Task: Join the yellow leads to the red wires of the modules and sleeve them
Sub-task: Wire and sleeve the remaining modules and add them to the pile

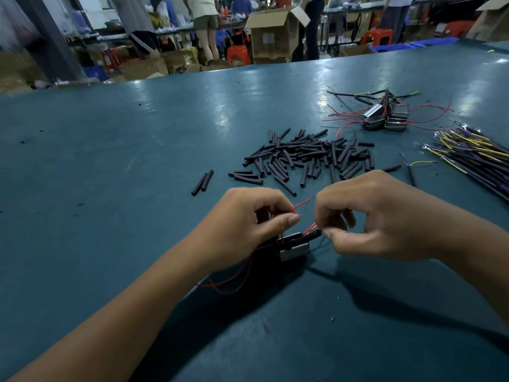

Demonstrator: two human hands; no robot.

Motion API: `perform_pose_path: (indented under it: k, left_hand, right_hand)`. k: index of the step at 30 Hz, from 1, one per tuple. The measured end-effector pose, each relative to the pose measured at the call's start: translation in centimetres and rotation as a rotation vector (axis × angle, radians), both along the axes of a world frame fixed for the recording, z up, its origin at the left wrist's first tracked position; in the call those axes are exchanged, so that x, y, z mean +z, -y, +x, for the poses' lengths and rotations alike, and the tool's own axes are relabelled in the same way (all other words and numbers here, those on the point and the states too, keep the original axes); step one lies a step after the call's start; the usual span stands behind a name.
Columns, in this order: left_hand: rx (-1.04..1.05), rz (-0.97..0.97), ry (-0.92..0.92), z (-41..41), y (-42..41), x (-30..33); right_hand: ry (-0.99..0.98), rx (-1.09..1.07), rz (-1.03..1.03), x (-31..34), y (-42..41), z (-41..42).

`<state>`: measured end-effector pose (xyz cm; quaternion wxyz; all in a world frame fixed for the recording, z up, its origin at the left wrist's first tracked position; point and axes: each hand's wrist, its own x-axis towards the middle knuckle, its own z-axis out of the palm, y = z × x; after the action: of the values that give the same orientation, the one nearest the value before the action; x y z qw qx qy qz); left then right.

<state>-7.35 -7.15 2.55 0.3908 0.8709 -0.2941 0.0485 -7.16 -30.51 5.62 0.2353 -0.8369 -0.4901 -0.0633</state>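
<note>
My left hand (248,216) holds a small black module (292,248) just above the green table and pinches its thin red wires (301,204) between thumb and fingers. My right hand (371,213) pinches the end of a black sleeve (312,236) that sits over a wire beside the module. More red wire (234,282) loops out below my left wrist. A heap of black sleeve pieces (308,158) lies beyond my hands. Several other modules (385,117) with red wires sit at the far right, and a bundle of yellow and purple leads (468,155) lies at the right edge.
Two loose sleeve pieces (202,181) lie apart to the left of the heap. One black cable with a yellow lead (413,166) lies by my right hand. The green table (110,161) stretches left. Cardboard boxes (272,31), red stools and people stand beyond its far edge.
</note>
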Motion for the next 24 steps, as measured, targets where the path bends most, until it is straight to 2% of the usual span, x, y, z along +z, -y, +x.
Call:
perform_pose_path:
  k: [3, 5, 7, 9, 15, 19, 24]
  left_hand:
    - [0.026, -0.068, -0.151, 0.3, -0.5, 0.3]
    - [-0.031, 0.09, -0.158, 0.5, -1.8, 0.7]
    - [-0.086, 0.332, -0.162, 0.8, -3.0, 0.7]
    - [-0.078, 0.436, -0.167, 0.9, -3.4, 0.5]
    - [-0.026, 0.282, -0.215, 1.5, -3.6, 0.1]
    - [-0.034, 0.265, -0.218, 1.8, -3.7, -0.1]
    - [-0.041, 0.279, -0.189, 1.9, -3.9, -0.3]
  right_hand:
    - [-0.009, 0.006, -0.001, 0.0, 0.0, 0.1]
    - [-0.017, -0.004, 0.003, 0.1, 0.1, 0.2]
    - [-0.028, -0.011, 0.002, 0.1, 0.2, 0.2]
    - [-0.034, -0.015, -0.004, 0.0, 0.3, 0.2]
    - [-0.038, -0.026, -0.016, 0.0, 0.4, 0.2]
    - [-0.062, -0.036, 0.002, -0.1, 0.4, 0.4]
    - [-0.223, -0.193, -0.175, -1.1, 0.7, 1.3]
